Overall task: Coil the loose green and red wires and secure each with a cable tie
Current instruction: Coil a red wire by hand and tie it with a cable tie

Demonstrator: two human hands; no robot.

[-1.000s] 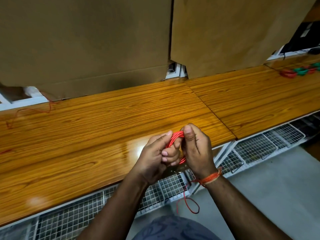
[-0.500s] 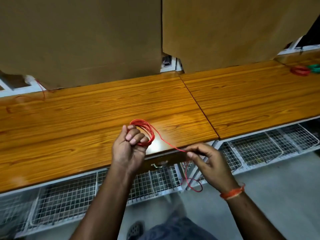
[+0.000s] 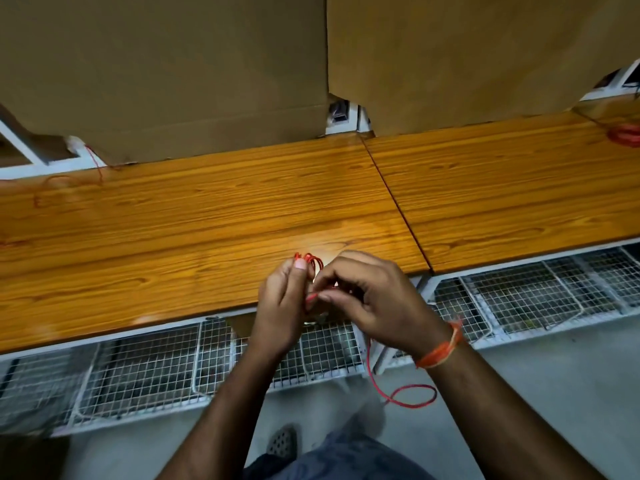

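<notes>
A small coil of red wire (image 3: 309, 259) is held just above the front edge of the wooden bench (image 3: 194, 216), near the seam where its two tops meet. The coil is gripped by the left hand (image 3: 282, 306), whose fingers are curled round it so that only the top loops show above the fingertips. Close beside it on the right, the right hand (image 3: 372, 303) is brought up against the left, and the wire is pinched between its thumb and forefinger (the exact strand held is partly hidden by the fingers). From beneath the right hand a loose tail of the same wire (image 3: 408, 396) hangs down in front of the bench and ends in a loop over the floor. An orange thread band (image 3: 441, 351) is worn on the right wrist. At the far right end of the bench another red coil (image 3: 625, 135) is seen lying on the surface, well apart from the hands. Cardboard sheets (image 3: 166, 64) are stood along the back of the bench, and wire-mesh baskets (image 3: 138, 372) are fitted under its front edge.
</notes>
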